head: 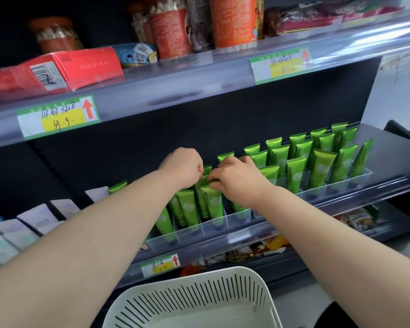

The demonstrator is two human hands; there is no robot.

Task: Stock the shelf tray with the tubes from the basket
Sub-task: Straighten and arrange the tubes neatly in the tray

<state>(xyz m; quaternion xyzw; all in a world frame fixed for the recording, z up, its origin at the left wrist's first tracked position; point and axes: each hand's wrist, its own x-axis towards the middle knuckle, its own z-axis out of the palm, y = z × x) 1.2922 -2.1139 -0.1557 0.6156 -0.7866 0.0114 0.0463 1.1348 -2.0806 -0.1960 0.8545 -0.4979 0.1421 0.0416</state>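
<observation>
Both hands up at the middle shelf: left hand (182,168) and right hand (237,179) pinching the flat crimped top of the same green tube (211,202), fingertips meeting over it. Gripped at the crimp, probably to steer the cap end down into a narrow slot of the clear shelf tray (223,227) without knocking the neighbours. Standing cap-down, crimp-up, leaning back a little, like the other green tubes (320,169) filling the divided compartments to the right. Front slots near the held tube only partly filled; some compartments at the tray's front right look bare. White slotted basket (199,301) directly below, between the forearms, kept close for quick reaching; no tubes visible in the part shown, so likely near the last of the stock.
</observation>
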